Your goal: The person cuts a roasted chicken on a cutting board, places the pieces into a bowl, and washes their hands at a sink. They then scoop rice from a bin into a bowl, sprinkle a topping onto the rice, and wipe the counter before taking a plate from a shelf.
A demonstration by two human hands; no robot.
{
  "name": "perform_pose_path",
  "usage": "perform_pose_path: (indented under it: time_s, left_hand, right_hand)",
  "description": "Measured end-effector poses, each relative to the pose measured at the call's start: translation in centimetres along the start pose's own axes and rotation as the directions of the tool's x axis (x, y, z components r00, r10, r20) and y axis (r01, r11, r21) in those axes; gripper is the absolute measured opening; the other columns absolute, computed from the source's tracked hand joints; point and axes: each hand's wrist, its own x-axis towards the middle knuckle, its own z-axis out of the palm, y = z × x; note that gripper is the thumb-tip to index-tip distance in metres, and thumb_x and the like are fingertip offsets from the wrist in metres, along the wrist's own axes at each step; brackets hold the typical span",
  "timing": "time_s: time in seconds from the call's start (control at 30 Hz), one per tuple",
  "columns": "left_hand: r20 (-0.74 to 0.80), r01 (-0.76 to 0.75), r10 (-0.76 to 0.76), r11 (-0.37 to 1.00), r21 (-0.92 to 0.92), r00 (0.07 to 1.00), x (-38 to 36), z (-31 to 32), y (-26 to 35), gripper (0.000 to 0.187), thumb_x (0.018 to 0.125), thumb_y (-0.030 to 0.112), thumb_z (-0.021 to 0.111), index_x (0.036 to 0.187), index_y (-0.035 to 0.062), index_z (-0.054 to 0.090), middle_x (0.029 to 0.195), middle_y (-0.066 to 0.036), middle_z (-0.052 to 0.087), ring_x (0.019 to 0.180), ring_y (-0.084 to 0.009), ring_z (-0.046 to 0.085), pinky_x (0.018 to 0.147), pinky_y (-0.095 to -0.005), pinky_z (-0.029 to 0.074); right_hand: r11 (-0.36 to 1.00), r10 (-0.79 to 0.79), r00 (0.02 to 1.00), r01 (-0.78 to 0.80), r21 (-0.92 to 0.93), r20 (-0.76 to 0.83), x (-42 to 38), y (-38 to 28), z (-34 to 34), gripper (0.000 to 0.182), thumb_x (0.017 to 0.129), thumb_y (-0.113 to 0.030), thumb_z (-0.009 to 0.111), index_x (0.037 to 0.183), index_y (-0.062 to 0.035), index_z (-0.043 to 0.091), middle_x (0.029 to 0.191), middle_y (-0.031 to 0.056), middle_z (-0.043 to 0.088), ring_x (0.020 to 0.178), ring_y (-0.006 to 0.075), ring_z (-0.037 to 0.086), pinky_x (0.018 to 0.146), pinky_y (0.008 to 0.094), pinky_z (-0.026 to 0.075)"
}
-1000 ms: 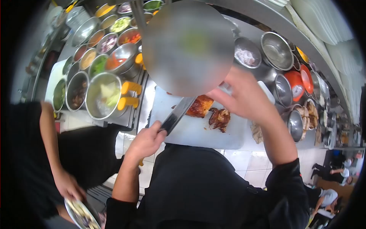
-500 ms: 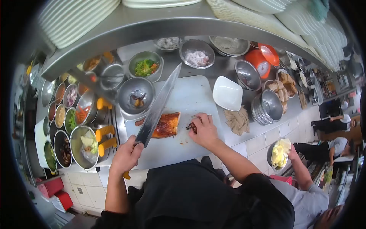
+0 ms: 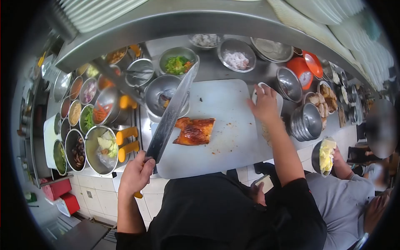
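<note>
My left hand point(image 3: 136, 173) is wrapped round the handle of a large knife point(image 3: 173, 112), its long blade slanting up and away over the left side of the white cutting board point(image 3: 231, 141). A piece of browned, glossy roast meat point(image 3: 194, 131) lies on the board, right of the blade. Crumbs and a small dark scrap are scattered around it. My right hand point(image 3: 267, 104) reaches over the white square dish point(image 3: 276, 95) beside the board, fingers stretched across it. The hand covers much of the dish, and its fingertips reach the far rim. Behind the blade, a steel bowl point(image 3: 155, 93) holds dark pieces.
Steel containers of cut vegetables point(image 3: 100, 152) crowd the left, with yellow handles point(image 3: 127, 135) jutting out. Bowls and a red scale point(image 3: 301, 75) stand behind the board; stacked steel bowls point(image 3: 306, 123) stand right. A metal shelf overhangs. A co-worker point(image 3: 341, 200) holds a bowl point(image 3: 323, 158) close by.
My right hand has left the board, where it pinched a dark piece, and moved right and away onto the white dish. That piece is no longer in sight there. The view has shifted; the knife stays held.
</note>
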Motion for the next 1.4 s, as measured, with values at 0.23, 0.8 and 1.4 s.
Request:
perform_pose_path:
  time_s: [0.23, 0.8, 1.4]
  left_hand:
    - [0.028, -0.003, 0.006, 0.995, -0.102, 1.0, -2.7, -2.2, -4.3, 0.02, 0.096, 0.016, 0.055, 0.091, -0.0008, 0.046, 0.062, -0.009, 0.06, 0.045, -0.0162, 0.057, 0.045, -0.0301, 0.045]
    - [0.318, -0.228, 0.163, 0.957, 0.177, 0.934, 0.1, -1.4, -9.4, 0.021, 0.095, 0.022, 0.054, 0.1, 0.0024, 0.048, 0.082, -0.026, 0.066, 0.083, -0.0481, 0.062, 0.072, -0.0529, 0.048]
    - [0.583, -0.031, -0.069, 0.987, 0.16, 0.809, -0.9, 0.2, -7.1, 0.032, 0.098, 0.028, 0.046, 0.102, -0.0034, 0.046, 0.065, -0.01, 0.058, 0.047, -0.02, 0.06, 0.052, -0.0351, 0.049]
  right_hand:
    - [0.838, -0.396, 0.884, 0.237, 0.491, 0.248, -2.0, -17.0, -2.5, 0.046, 0.084, -0.043, 0.065, 0.104, -0.0024, 0.067, 0.102, 0.0196, 0.068, 0.096, 0.0392, 0.063, 0.085, 0.0479, 0.05]
    - [0.977, -0.065, 0.998, 0.058, 0.205, 0.026, -14.0, -21.2, -3.5, 0.072, 0.068, -0.028, 0.078, 0.131, -0.0109, 0.048, 0.147, 0.0256, 0.029, 0.129, 0.0486, 0.032, 0.103, 0.0598, 0.033]
    - [0.806, 0.327, 0.928, -0.373, 0.459, 0.18, -14.1, -18.1, -7.0, 0.064, 0.075, -0.037, 0.075, 0.124, -0.0031, 0.053, 0.121, 0.0215, 0.053, 0.111, 0.0393, 0.055, 0.094, 0.0457, 0.048]
